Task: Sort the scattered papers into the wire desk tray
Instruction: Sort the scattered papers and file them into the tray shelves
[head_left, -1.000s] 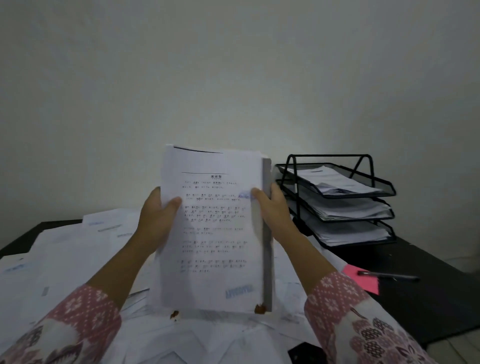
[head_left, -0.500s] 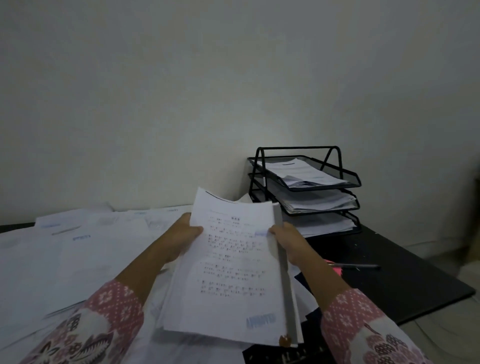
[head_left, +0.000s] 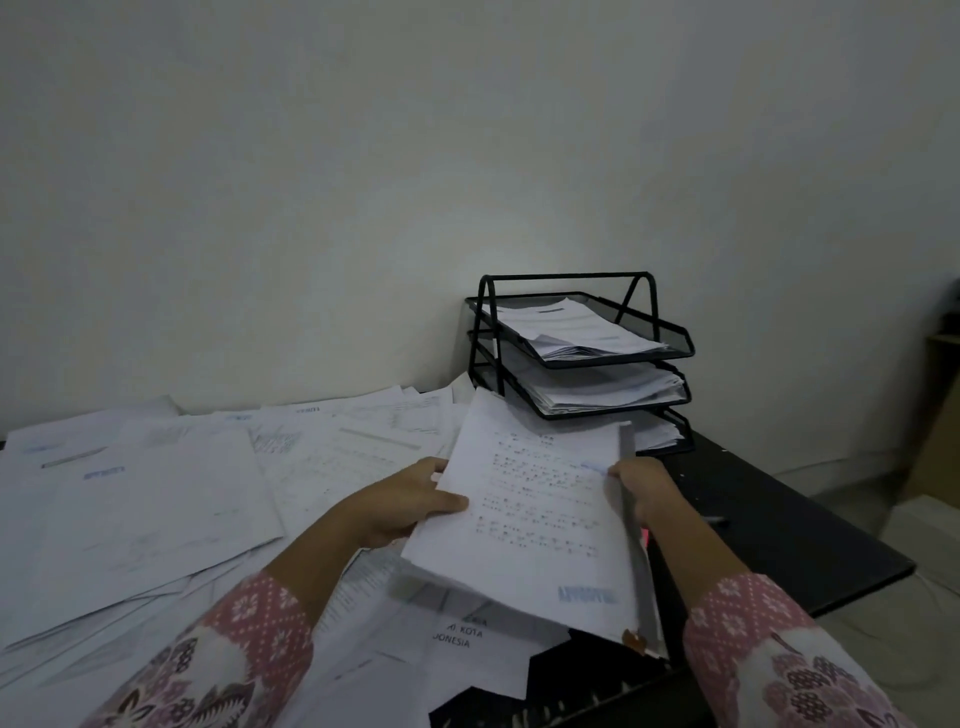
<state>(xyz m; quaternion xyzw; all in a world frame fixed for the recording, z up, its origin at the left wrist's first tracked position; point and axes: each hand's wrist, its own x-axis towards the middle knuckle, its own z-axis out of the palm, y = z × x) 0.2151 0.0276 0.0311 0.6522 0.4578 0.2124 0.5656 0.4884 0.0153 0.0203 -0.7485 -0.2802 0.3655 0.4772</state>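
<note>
Both hands hold a thick stack of printed papers (head_left: 540, 525), tilted flat above the desk. My left hand (head_left: 400, 506) grips its left edge with the thumb on top. Its right edge is gripped by my right hand (head_left: 641, 491). The black three-tier wire desk tray (head_left: 670, 332) stands at the back right against the wall, just beyond the stack's far corner. Each of its tiers carries papers. Scattered white papers (head_left: 156, 499) cover the desk's left and middle.
The black desk (head_left: 779, 525) shows bare surface right of the stack, with a pen (head_left: 714, 519) lying on it. A pale wall rises behind. The desk's right edge drops to the floor, where a brown cardboard box (head_left: 940, 415) stands.
The stack has come down from upright in front of me to nearly flat and has moved right, toward the tray. Both hands keep their grip on its edges.
</note>
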